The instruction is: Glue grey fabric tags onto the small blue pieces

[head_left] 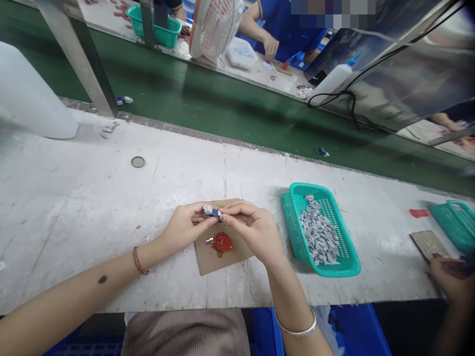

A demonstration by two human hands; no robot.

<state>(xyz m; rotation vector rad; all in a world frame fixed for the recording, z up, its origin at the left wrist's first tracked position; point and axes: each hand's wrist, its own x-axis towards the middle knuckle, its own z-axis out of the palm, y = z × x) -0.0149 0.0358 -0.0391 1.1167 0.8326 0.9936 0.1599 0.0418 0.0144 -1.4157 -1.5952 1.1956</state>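
Note:
A small grey and dark blue plastic piece [212, 211] is pinched between my two hands, above a square of brown cardboard [208, 262]. My left hand [187, 225] grips its left side with thumb and fingers. From the right, my right hand [254, 227] closes on the same piece, fingertips partly hiding it. Below the hands, a round red cap or dish [223, 243] with wet-looking red contents sits on the cardboard, a small shiny metal tip at its left. To the right of my right hand stands a green plastic basket [349, 247] holding many small grey pieces [319, 232].
A bottle cap [137, 161] and small grey pieces [110, 129] lie left on the table. A white container [33, 94] stands far left. Beyond runs a green belt [178, 94] with loose pieces. A co-worker's hand [451, 274] is at right; another person [282, 29] works opposite near a fan [215, 29].

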